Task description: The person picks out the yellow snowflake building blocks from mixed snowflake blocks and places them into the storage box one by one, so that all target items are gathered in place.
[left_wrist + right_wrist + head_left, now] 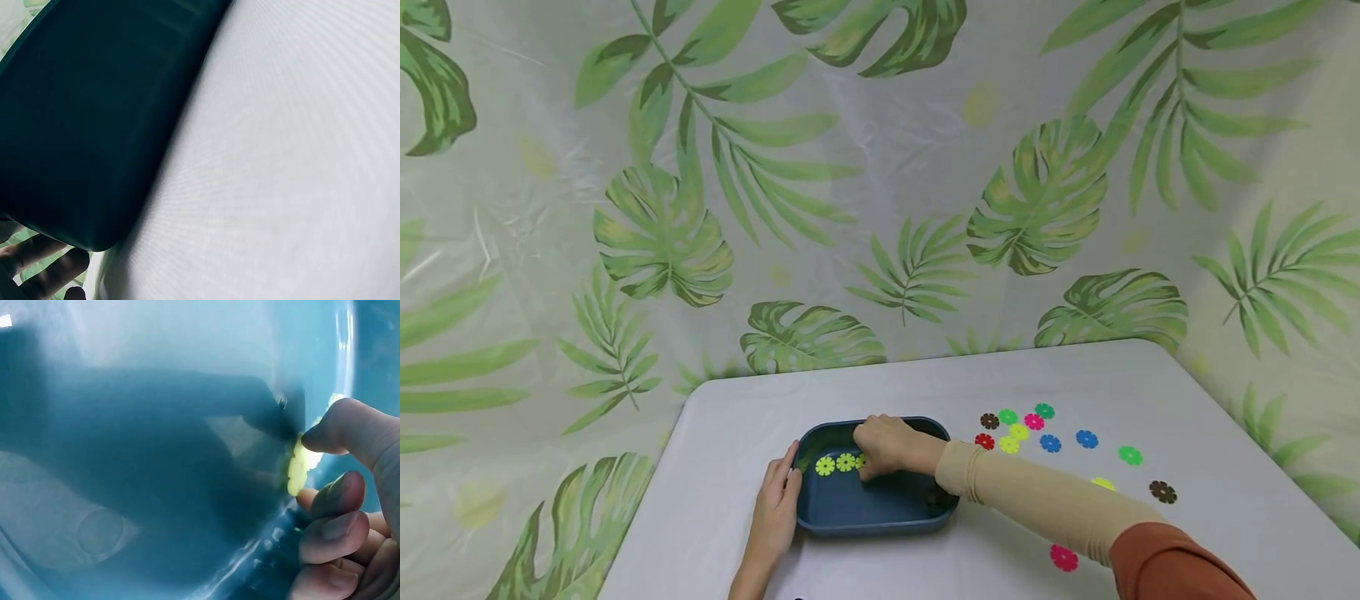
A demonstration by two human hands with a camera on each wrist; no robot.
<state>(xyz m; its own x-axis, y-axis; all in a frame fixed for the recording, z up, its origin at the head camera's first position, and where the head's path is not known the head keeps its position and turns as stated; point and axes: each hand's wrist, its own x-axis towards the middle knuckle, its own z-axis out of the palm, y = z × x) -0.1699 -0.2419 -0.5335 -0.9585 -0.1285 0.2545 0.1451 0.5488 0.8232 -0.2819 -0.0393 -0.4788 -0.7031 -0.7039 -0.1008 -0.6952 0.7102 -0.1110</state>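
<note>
A dark blue tray [872, 531] with raised sides lies on the table. Inside it, two yellow-green notched discs [825, 467] lie in a row near the back wall. My right hand [883, 446] reaches in and pinches another yellow-green disc [299, 465] between thumb and fingers at the end of that row. The right wrist view shows this disc tilted up, close to the tray wall. With fairly straight fingers, my left hand [777, 500] rests against the left end of the tray; its fingertips [74, 265] show beside the tray's outer corner.
To the right, several notched discs lie scattered, among them a blue disc [1050, 443], a red disc [984, 442] and a brown disc [1162, 492]. A pink disc [1063, 557] lies nearer the front. My right sleeve [1037, 492] crosses over this side. A leaf-patterned sheet [917, 167] hangs behind the table.
</note>
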